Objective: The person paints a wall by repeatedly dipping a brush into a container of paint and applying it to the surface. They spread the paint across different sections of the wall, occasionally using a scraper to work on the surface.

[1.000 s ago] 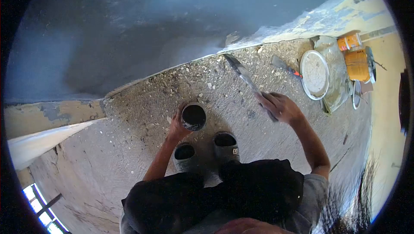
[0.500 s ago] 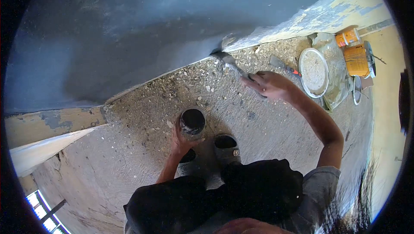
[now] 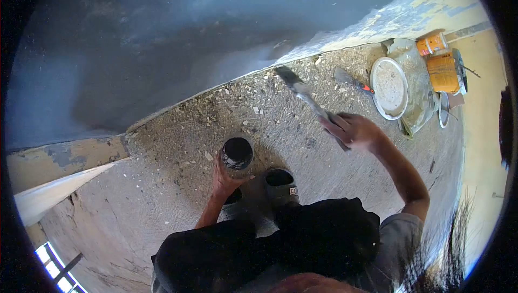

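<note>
My right hand (image 3: 356, 132) is closed round the handle of a paintbrush (image 3: 305, 96). The brush's dark bristles hang over the littered floor, a little apart from the foot of the wall (image 3: 178, 50). That wall is mostly dark grey, with pale, patchy paint along its lower right part. My left hand (image 3: 225, 179) is wrapped round a cup (image 3: 238, 153) with dark paint inside, held above the floor in front of my shoes.
Paint flakes cover the floor (image 3: 259, 117) along the wall. To the right lie a scraper (image 3: 353, 80) with a red and black handle, a white lid (image 3: 389, 88), a plastic sheet (image 3: 418, 90) and orange containers (image 3: 443, 73). My clogs (image 3: 280, 185) stand below the cup.
My right hand has drawn the paintbrush back from the wall's bottom edge, down and to the right. The cup in my left hand has stayed nearly in place.
</note>
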A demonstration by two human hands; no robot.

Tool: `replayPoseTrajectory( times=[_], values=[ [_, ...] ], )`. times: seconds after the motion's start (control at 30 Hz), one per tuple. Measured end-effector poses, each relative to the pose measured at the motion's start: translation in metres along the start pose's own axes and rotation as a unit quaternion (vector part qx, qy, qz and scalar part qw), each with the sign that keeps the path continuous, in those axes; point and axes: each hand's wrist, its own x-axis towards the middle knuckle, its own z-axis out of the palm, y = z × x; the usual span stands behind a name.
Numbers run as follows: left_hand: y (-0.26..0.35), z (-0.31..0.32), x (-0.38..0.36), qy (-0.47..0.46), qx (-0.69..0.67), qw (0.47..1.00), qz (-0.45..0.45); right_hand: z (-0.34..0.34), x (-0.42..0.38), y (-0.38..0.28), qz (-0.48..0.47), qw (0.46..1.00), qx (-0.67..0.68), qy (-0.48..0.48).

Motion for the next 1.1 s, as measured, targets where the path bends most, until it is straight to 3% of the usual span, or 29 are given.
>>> replayPoseTrajectory(
  times=[0.1,0.17,0.2,0.23,0.3,0.37,0.43,0.5,0.53,0.57,0.63,0.67,0.73,0.77,0.83,0.97,1.03,1.1],
  values=[
    [-0.011,0.006,-0.007,0.001,0.007,1.000,-0.011,-0.001,0.022,0.022,-0.013,0.998,-0.027,-0.050],
    [-0.012,0.005,-0.007,-0.004,0.022,1.000,-0.020,-0.025,0.032,0.036,-0.014,0.995,-0.099,-0.001],
    [-0.007,0.002,-0.006,-0.003,0.006,1.000,-0.015,-0.059,0.045,0.033,-0.069,0.986,-0.125,0.083],
    [-0.003,0.001,-0.005,0.000,-0.010,1.000,-0.010,-0.067,0.042,0.028,-0.072,0.987,-0.123,0.080],
    [-0.005,0.002,-0.005,0.001,-0.002,1.000,-0.012,-0.076,0.023,0.011,-0.017,0.981,-0.175,0.082],
    [-0.006,0.004,-0.007,0.000,0.007,1.000,-0.013,-0.068,0.004,-0.002,-0.041,0.980,-0.172,0.090],
    [-0.011,0.008,-0.007,-0.029,-0.001,0.996,-0.088,-0.029,-0.023,-0.022,0.088,0.969,-0.049,0.224],
    [-0.014,0.009,-0.007,-0.020,-0.004,0.998,-0.068,0.006,-0.013,-0.051,0.244,0.888,0.099,0.376],
    [-0.017,0.009,-0.010,-0.017,-0.002,0.999,-0.051,0.026,-0.003,-0.063,0.308,0.813,0.199,0.453],
    [-0.022,0.013,-0.013,-0.019,0.000,0.999,-0.049,0.039,0.008,-0.067,0.310,0.811,0.199,0.455],
    [-0.033,0.020,-0.018,-0.007,0.027,0.999,-0.029,0.061,0.026,-0.075,0.434,0.614,0.358,0.554],
    [-0.029,0.016,-0.016,-0.013,0.028,0.999,-0.023,0.074,0.034,-0.075,0.439,0.609,0.354,0.558],
    [-0.015,0.006,-0.010,-0.043,0.007,0.995,-0.089,0.093,0.054,-0.065,0.433,0.406,0.510,0.623],
    [-0.015,0.007,-0.009,-0.045,0.007,0.995,-0.084,0.098,0.064,-0.057,0.433,0.404,0.506,0.627],
    [-0.018,0.009,-0.011,-0.012,0.000,0.999,-0.041,0.097,0.086,-0.043,0.416,0.344,0.562,0.626],
    [-0.021,0.007,-0.010,-0.019,-0.007,1.000,-0.019,0.045,0.098,-0.046,0.333,0.362,0.560,0.666],
    [-0.018,0.005,-0.008,-0.038,-0.005,0.999,-0.036,0.033,0.076,-0.064,0.266,0.441,0.553,0.655],
    [-0.014,0.005,-0.010,-0.033,-0.001,0.998,-0.056,0.039,0.064,-0.080,0.290,0.436,0.540,0.659]
  ],
)
